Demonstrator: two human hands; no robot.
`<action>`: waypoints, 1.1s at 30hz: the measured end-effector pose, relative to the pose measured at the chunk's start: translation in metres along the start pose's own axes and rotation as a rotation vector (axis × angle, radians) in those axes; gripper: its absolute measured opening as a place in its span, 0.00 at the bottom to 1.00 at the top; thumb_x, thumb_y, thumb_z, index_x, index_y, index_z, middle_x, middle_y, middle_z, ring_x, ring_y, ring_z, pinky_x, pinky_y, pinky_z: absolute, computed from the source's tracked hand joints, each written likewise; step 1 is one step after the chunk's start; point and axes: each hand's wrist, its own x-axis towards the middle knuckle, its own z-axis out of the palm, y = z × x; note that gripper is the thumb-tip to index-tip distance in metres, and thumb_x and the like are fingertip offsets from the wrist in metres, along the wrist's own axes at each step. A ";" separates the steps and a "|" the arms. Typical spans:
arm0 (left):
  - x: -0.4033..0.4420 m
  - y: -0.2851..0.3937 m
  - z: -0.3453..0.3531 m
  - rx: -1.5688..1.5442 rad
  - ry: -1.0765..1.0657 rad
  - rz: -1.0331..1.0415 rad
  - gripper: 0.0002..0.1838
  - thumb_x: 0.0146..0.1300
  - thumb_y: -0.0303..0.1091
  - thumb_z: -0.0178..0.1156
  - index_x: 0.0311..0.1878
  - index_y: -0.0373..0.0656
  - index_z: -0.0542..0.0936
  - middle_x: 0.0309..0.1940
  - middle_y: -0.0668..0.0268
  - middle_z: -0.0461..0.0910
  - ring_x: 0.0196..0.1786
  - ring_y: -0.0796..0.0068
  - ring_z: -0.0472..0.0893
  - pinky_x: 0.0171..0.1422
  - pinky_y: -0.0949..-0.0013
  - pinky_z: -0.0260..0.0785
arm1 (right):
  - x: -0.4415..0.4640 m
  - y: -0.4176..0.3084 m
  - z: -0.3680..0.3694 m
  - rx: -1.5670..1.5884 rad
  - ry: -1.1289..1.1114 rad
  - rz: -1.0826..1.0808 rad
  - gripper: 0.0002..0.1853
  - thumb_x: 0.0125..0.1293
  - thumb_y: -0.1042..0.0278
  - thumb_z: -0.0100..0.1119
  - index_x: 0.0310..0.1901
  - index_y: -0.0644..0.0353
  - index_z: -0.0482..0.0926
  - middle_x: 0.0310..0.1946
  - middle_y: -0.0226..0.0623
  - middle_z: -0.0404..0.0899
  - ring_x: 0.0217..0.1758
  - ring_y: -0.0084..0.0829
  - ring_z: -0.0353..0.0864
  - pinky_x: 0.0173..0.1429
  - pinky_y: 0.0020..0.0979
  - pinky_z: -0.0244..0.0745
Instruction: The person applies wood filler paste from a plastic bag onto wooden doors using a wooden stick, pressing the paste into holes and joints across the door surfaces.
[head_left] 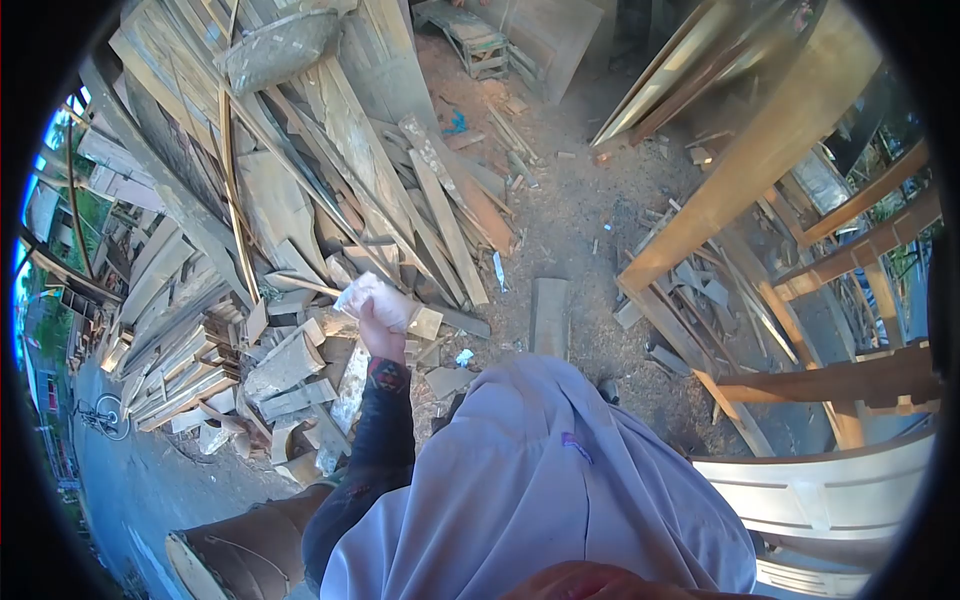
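My left hand (383, 328) reaches out over the edge of the wood pile, its fingers closed on a pale pinkish-white bundle (388, 303). Whether the bundle is cloth or plastic I cannot make out. A thin wooden stick (305, 284) lies at its left side, and a small wood block (426, 323) shows at its right. Blurred skin, possibly my right hand (575, 583), appears at the bottom edge in front of a light grey garment (540, 460). Its fingers cannot be made out.
Planks and offcuts form a large pile (330, 150) at left. A flat board (549, 315) lies on the dirt ahead. Wooden frames (760, 150) lean at right, above white panels (820, 485). A brown roll-like object (250, 540) is at lower left; a bicycle (103, 415) stands farther off.
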 end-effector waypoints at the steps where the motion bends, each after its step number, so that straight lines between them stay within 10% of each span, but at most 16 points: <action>1: 0.008 0.002 -0.005 -0.009 0.005 0.000 0.17 0.63 0.39 0.50 0.48 0.37 0.74 0.44 0.61 0.79 0.47 0.63 0.79 0.55 0.59 0.70 | -0.005 -0.007 -0.002 0.001 -0.006 0.003 0.16 0.53 0.61 0.59 0.45 0.51 0.79 0.41 0.40 0.82 0.44 0.40 0.81 0.43 0.40 0.77; 11: 0.022 -0.001 -0.018 -0.019 0.094 -0.008 0.15 0.62 0.37 0.51 0.46 0.38 0.74 0.42 0.62 0.79 0.44 0.65 0.79 0.52 0.61 0.71 | 0.014 -0.024 -0.047 0.001 0.013 0.006 0.24 0.46 0.63 0.68 0.48 0.49 0.77 0.40 0.38 0.82 0.44 0.38 0.81 0.43 0.38 0.77; 14: 0.034 -0.020 -0.003 -0.037 0.070 -0.007 0.15 0.60 0.38 0.53 0.46 0.38 0.75 0.42 0.62 0.79 0.44 0.66 0.79 0.52 0.62 0.71 | 0.060 0.027 -0.018 0.259 0.079 -0.018 0.16 0.57 0.58 0.55 0.48 0.45 0.79 0.27 0.38 0.81 0.34 0.36 0.83 0.38 0.36 0.78; 20: 0.027 -0.071 0.033 -0.028 0.067 0.033 0.16 0.59 0.39 0.54 0.46 0.39 0.75 0.41 0.64 0.79 0.44 0.67 0.79 0.52 0.62 0.71 | 0.063 0.062 -0.083 -0.064 -0.046 -0.104 0.24 0.44 0.65 0.68 0.48 0.49 0.79 0.43 0.39 0.81 0.41 0.44 0.81 0.44 0.39 0.77; 33: -0.012 -0.139 0.128 -0.016 0.092 0.043 0.16 0.61 0.38 0.51 0.46 0.38 0.74 0.42 0.62 0.79 0.45 0.64 0.79 0.53 0.60 0.71 | 0.145 0.204 -0.118 0.171 0.219 -0.197 0.11 0.57 0.68 0.54 0.41 0.58 0.76 0.25 0.36 0.77 0.27 0.30 0.80 0.29 0.34 0.75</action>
